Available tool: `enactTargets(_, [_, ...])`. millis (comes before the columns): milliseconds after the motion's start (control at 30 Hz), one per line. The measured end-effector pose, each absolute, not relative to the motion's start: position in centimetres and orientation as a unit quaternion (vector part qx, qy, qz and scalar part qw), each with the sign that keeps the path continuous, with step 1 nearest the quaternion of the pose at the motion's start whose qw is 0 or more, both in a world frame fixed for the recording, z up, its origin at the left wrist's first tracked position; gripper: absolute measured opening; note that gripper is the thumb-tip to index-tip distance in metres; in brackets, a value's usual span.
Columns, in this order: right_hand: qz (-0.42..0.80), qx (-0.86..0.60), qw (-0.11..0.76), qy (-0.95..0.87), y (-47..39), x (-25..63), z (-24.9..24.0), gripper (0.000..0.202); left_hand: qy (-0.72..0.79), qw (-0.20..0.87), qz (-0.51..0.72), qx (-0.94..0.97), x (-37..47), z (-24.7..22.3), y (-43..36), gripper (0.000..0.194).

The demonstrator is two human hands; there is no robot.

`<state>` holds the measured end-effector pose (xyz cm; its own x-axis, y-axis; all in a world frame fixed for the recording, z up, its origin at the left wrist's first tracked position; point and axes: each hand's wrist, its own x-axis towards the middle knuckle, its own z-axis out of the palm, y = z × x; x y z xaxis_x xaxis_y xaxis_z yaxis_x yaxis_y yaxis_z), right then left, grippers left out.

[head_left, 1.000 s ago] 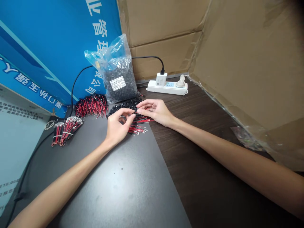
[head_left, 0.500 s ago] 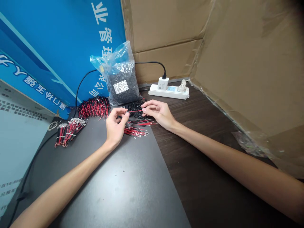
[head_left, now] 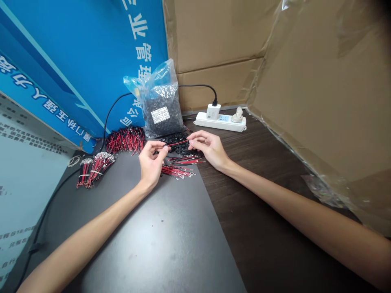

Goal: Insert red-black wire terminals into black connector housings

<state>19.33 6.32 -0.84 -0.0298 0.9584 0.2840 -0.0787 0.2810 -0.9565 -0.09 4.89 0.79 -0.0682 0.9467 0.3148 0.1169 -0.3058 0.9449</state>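
A red wire [head_left: 179, 143] is held stretched between the two hands, above a heap of small black parts [head_left: 182, 149]. Its left end is pinched between the thumb and fingers of the left hand [head_left: 150, 163], where a small dark piece can be seen, too small to be made out. Its right end is gripped by the fingertips of the right hand [head_left: 211, 151]. Loose red and black wires [head_left: 179, 171] are spread just beside the left hand, on the grey mat [head_left: 171, 240]. The heap is backed by a labelled plastic bag [head_left: 165, 127].
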Motion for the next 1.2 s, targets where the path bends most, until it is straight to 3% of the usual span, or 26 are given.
enactTargets(300, [0.405, -0.444, 0.624, -0.499, 7.0, 19.4, -1.6, 0.013, 0.463, 0.429, 0.578, 0.518, -0.4, 1.4, 5.9, 0.024])
enactTargets(600, [0.379, -0.455, 0.544, -0.595, 7.1, 19.7, -1.9, 0.009, 0.463, 0.415, 0.576, 0.53, -3.4, 3.6, 9.2, 0.017])
enactTargets(867, [0.243, -0.451, 0.422, -0.748, 6.4, 19.6, -1.6, 0.008, 0.556, 0.238, 0.53, 0.594, -8.8, 4.7, 12.6, 0.017])
enactTargets(1033, [0.241, -0.459, 0.394, -0.759, 6.3, 19.5, -1.9, 0.015, 0.57, 0.141, 0.45, 0.673, -10.1, 3.6, 13.1, 0.023])
enactTargets(1200, [0.223, -0.453, 0.407, -0.761, 6.4, 19.6, -2.2, 0.009, 0.593, 0.029, 0.418, 0.688, -9.3, 3.7, 12.3, 0.027])
